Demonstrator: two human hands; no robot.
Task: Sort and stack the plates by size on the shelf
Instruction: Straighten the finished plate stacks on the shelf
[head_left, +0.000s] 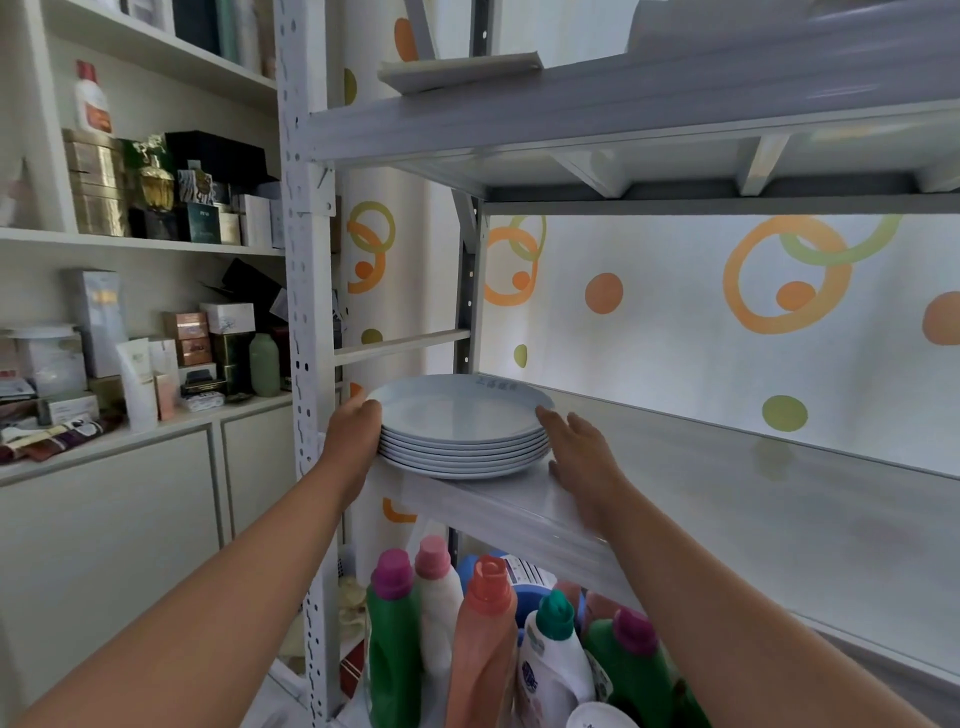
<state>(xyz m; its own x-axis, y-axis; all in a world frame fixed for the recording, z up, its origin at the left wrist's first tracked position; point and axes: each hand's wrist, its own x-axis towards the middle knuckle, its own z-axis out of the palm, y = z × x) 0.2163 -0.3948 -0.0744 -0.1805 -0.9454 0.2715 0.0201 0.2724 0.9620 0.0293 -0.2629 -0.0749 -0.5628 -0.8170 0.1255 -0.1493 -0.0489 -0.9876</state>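
Both hands flank the plate stack (462, 441) on the shelf (727, 499).
Left hand (356, 428) grips its rim; right hand (576, 447) rests open-fingered beside it; plates lie flat.

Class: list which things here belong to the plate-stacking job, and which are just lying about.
Job: stack of plates; shelf; left hand; right hand.
Lying about: detergent bottles; boxes and jars; folded paper.
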